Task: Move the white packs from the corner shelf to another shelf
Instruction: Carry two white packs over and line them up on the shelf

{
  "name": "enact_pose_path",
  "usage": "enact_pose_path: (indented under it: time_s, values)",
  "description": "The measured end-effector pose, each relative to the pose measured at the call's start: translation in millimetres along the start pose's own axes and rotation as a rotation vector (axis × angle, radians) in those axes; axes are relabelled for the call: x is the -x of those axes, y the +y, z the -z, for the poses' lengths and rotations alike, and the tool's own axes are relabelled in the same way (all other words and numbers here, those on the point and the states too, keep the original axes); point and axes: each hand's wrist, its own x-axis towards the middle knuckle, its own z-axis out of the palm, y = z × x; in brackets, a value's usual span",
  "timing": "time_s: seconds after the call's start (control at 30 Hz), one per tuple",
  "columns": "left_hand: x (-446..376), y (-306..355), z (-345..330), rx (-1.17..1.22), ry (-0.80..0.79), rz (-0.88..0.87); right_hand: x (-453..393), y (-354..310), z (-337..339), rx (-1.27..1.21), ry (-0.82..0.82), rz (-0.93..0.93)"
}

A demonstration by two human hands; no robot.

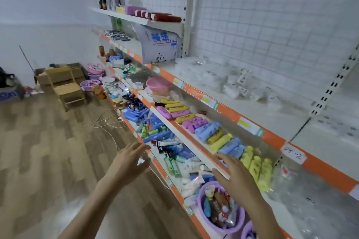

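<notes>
Handwritten "04-2" on white tag (294,154) on orange shelf edge (272,137); box print unreadable.

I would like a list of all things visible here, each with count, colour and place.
tubes: many, blue, yellow, pink; middle shelf
clear packs: several, clear and white; upper shelf
bag: one, white with blue print; upper shelf
red rolls: several; top shelf
bottles: several, dark and grey; top shelf
pink bowl: one; middle shelf
purple tub: one, full of packets; lower shelf
chair: one, wooden; floor
cable: one, white; floor
left hand: open, empty
right hand: open, empty
</notes>
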Motion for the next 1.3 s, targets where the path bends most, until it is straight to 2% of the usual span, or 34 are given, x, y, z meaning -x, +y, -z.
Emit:
enact_pose_path:
  time_s: [0.2,0.37,0.53,0.63,0.83,1.0,1.13,1.3]
  values:
    - [-63,-78,23,-0.012,-0.006,0.017,-83,-45,-38,-0.006,0.041,-0.001]
    - [-122,-110,25,0.036,-0.013,-0.06,-137,-54,-53,-0.016,0.032,-0.031]
    - [-202,-122,12,0.094,-0.028,-0.138,-199,-41,-47,-0.034,0.105,-0.085]
    - [-262,-127,4,0.174,-0.065,-0.206,-251,-30,-38,-0.04,0.175,-0.032]
    - [-401,-124,17,0.275,-0.039,-0.342,-370,-6,0,-0.03,0.325,-0.01]
    - [-524,-111,20,0.221,0.008,-0.48,-462,22,40,-0.007,0.418,-0.031]
    - [-607,-94,-3,0.19,-0.065,-0.544,-524,50,58,0.02,0.383,-0.121]
    - [-684,-65,-50,0.083,-0.235,-0.621,-594,86,56,0.287,0.112,-0.319]
